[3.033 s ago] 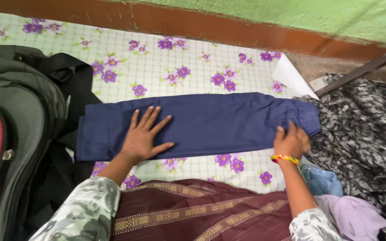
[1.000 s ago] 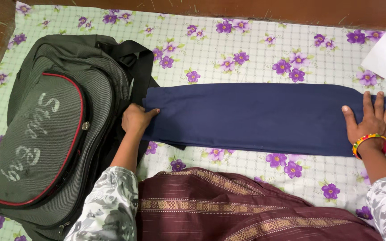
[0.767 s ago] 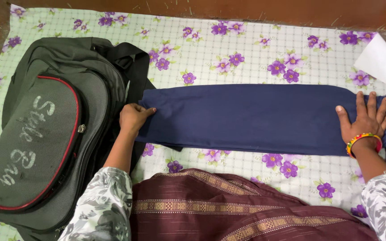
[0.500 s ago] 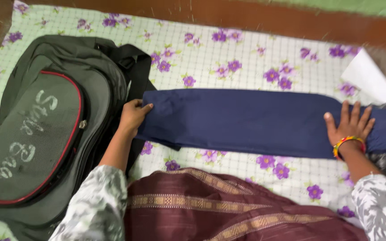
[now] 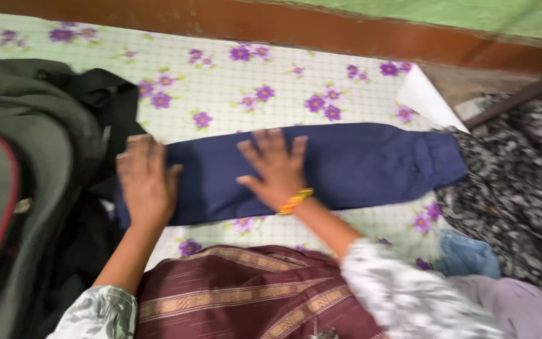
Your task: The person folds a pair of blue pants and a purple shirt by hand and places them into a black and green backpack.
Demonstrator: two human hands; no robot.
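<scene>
Folded navy trousers [image 5: 359, 160] lie as a long strip across a floral sheet [image 5: 252, 81]. My left hand [image 5: 147, 182] lies flat, fingers apart, on the strip's left end beside the bag. My right hand [image 5: 276, 166], with a yellow bangle at the wrist, presses flat on the middle of the strip. Neither hand grips anything. The picture is blurred by motion.
A grey-green bag [image 5: 14, 188] with red piping and a black strap fills the left side. A pile of black-and-white patterned cloth [image 5: 515, 182] lies at the right, with blue denim [image 5: 468, 254] and lilac cloth [image 5: 515, 304] below it. A white sheet corner [image 5: 425, 100] sits behind the trousers.
My right hand has slid from the trousers' right end to the middle. My left hand has let go of the left edge and lies flat on it. The view has shifted right.
</scene>
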